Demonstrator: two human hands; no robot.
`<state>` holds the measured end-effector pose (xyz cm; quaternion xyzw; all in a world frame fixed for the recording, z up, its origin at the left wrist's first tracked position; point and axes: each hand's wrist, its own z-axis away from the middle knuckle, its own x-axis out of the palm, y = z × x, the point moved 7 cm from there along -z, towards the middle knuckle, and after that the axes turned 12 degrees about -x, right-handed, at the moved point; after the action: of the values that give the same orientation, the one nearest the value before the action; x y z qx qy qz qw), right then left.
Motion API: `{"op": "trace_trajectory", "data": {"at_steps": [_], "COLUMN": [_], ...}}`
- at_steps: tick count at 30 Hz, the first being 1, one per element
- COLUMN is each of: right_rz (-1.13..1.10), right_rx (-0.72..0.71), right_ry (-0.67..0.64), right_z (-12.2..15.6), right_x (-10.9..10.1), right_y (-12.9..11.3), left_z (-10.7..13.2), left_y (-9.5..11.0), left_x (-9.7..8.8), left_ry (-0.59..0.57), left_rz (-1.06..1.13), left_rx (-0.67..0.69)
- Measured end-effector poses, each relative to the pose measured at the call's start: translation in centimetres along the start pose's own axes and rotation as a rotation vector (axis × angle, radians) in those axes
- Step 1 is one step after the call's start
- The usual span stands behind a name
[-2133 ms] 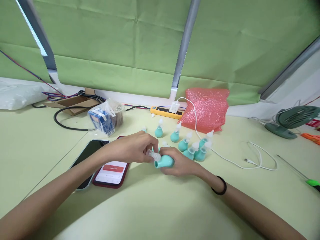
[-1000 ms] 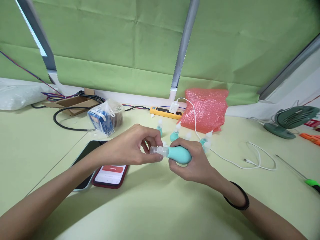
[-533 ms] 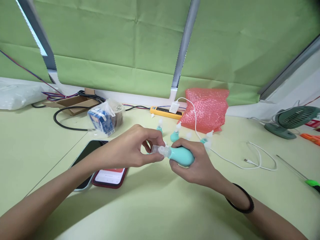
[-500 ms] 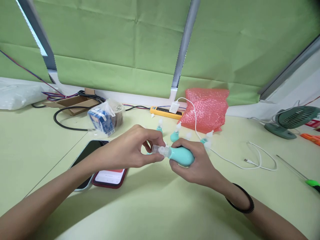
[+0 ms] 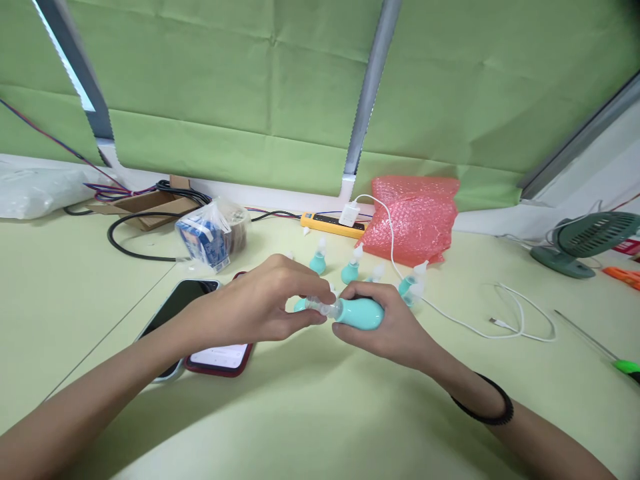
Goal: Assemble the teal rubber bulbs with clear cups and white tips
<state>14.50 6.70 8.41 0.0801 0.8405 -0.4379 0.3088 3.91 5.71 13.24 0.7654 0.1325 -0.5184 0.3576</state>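
My right hand [image 5: 385,327] is wrapped round the teal squeeze bulb [image 5: 361,313] of what looks like a nasal aspirator, held on its side above the table. A clear plastic nozzle [image 5: 324,308] sits at the bulb's left end. The thumb and fingers of my left hand [image 5: 280,300] pinch this nozzle. Whether it is fully seated in the bulb I cannot tell. Behind my hands stand several smaller teal bulbs with whitish tips, among them one bulb [image 5: 318,263] and another bulb [image 5: 350,272]. A further teal piece shows partly behind my left fingers.
Two phones lie by my left forearm, a dark-screened phone [image 5: 175,313] and a red-cased phone [image 5: 220,359]. At the back are a bagged blue package [image 5: 205,240], a yellow power strip [image 5: 325,225] and red bubble wrap [image 5: 413,220]. To the right are a white cable [image 5: 520,320], a screwdriver [image 5: 625,366] and a fan [image 5: 575,243].
Both hands have lowered slightly, and the bulb has shifted a little to the left. The hold on bulb and nozzle stays the same. The smaller bulbs behind are now less covered.
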Motion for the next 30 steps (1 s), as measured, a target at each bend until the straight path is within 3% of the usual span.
{"op": "trace_trajectory", "data": {"at_steps": [8,13,19,25,30], "right_rz": [-0.128,-0.257,-0.477,-0.516,-0.595], "right_rx": [0.127,0.26,0.419,0.422,0.431], "right_ry": [-0.086,-0.096,-0.132,-0.214,-0.265], "right_z": [0.1,0.5,1.1,1.1,1.0], "right_x": [0.5,0.8,1.7,2.2,2.3], "right_y": [0.6,1.1,1.5,1.4,1.2], "left_z": [0.1,0.6,1.1,1.7,1.3], "left_y": [0.3,1.0,2.5,3.6,3.7], "left_x": [0.0,-0.1,0.2,0.2,0.4], "left_ry": [0.006,0.075,0.115,0.163,0.132], "left_rz": [-0.005,-0.042,-0.308,-0.505,-0.458], "left_rx": [0.073,0.175,0.256,0.324,0.21]}}
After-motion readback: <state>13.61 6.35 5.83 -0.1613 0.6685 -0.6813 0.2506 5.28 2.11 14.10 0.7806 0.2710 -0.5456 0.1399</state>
